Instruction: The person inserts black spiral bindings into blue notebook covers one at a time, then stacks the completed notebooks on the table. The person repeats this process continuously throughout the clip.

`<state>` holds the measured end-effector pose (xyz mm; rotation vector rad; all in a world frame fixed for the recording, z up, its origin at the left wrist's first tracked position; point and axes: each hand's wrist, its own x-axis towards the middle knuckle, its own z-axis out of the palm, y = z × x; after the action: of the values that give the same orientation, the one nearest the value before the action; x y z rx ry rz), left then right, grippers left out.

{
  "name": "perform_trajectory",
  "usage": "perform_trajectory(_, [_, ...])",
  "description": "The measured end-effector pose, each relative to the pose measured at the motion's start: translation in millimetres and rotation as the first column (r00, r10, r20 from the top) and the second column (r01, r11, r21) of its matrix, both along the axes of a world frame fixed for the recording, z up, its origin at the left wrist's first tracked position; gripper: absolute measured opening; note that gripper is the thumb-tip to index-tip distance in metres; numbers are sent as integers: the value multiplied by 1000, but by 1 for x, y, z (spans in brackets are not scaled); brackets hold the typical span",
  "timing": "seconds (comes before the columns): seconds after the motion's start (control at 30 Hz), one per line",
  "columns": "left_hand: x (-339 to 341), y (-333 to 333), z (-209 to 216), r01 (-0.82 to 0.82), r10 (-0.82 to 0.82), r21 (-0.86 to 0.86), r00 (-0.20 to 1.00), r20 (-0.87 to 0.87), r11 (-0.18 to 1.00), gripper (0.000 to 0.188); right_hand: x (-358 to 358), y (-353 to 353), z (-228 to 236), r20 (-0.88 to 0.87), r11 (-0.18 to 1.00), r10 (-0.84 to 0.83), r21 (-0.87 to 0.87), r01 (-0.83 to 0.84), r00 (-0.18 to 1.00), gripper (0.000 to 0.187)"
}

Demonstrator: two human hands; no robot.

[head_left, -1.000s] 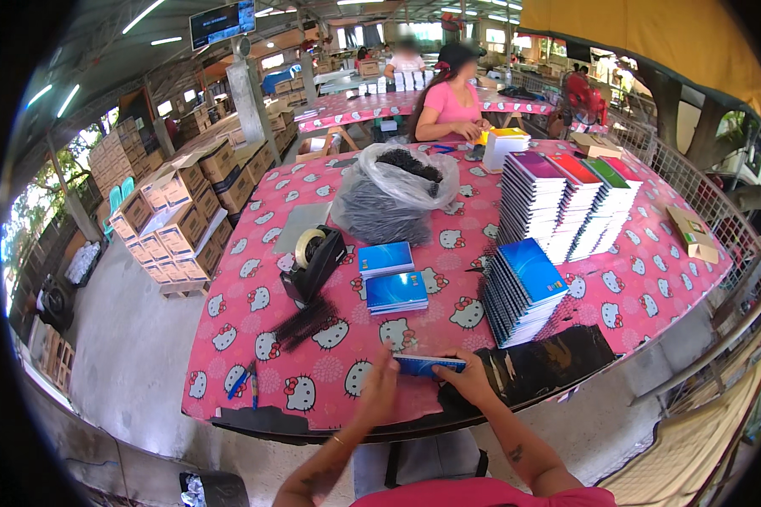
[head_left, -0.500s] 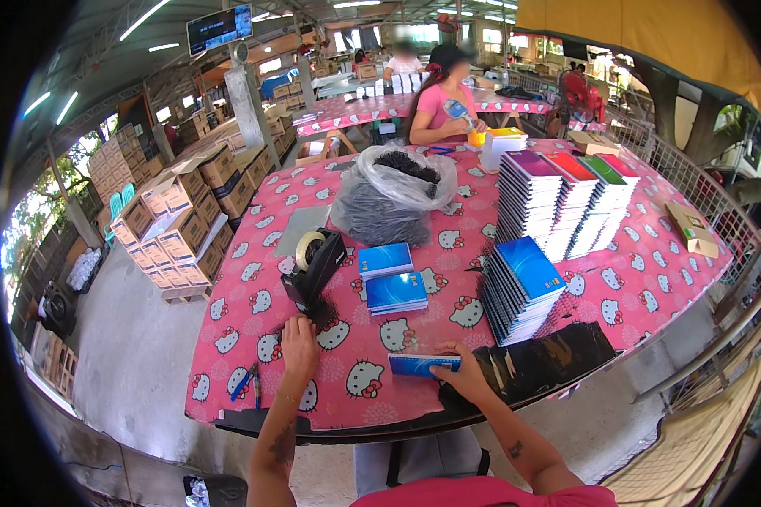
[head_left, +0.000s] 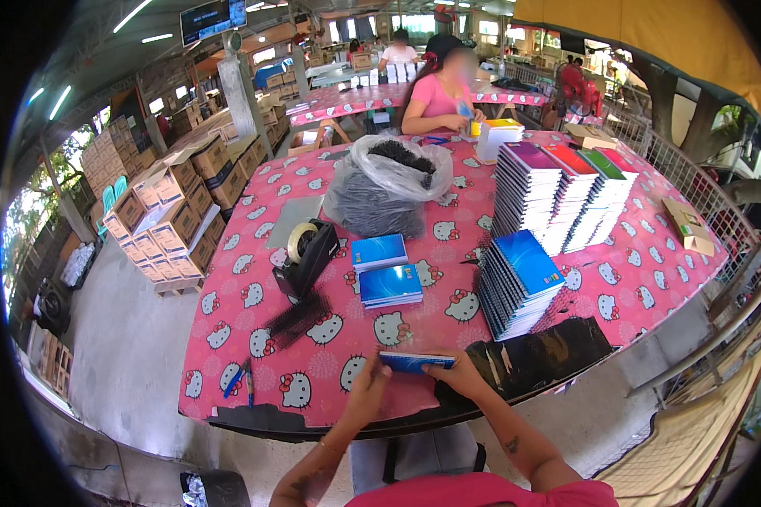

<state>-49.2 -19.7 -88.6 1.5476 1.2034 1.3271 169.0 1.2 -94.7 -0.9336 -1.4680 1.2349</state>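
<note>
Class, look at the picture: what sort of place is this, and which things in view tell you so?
Probably an open-sided packing workshop for notebooks: tall stacks of spiral notebooks on a long table, piled cardboard cartons, and a tape dispenser.

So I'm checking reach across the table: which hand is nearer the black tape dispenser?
Left. The left hand holds the left end of the small blue notebook, below and right of the tape dispenser; the right hand holds its right end, farther right.

your forearms are bare, with no sleeves reaching them. a thin bracelet circles the wrist of your left hand point(head_left: 365, 395). a small dark tattoo marks the forearm behind your right hand point(head_left: 458, 384). you wear a pink top.
</note>
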Motion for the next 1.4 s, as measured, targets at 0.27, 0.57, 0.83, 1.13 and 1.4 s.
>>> perform_trajectory(0.27, [-53, 11, 44, -11, 11, 1, 954, -301, 1000, 26, -1, 0, 4, 76, 998, 17, -67, -12, 997, 25])
perform_trajectory(0.57, [-37, 7, 54, -33, 143, 270, 906, -400, 962, 20, -1, -1, 9, 15, 985, -2, -171, 5, 1000, 25])
perform_trajectory(0.83, [-46, 15, 43, -71, 222, 336, 872, -436, 939, 19, -3, -1, 13, 23, 992, -11, -122, 14, 1000, 26])
perform_trajectory(1.13, [-58, 35, 52, 102, 1, 188, 876, -483, 977, 21, 4, -4, 4, 86, 997, -12, -69, 18, 996, 26])
perform_trajectory(1.4, [-62, 39, 62, 299, -194, 57, 741, -643, 953, 21, 2, -3, 2, 62, 998, 56, 0, -56, 997, 26])
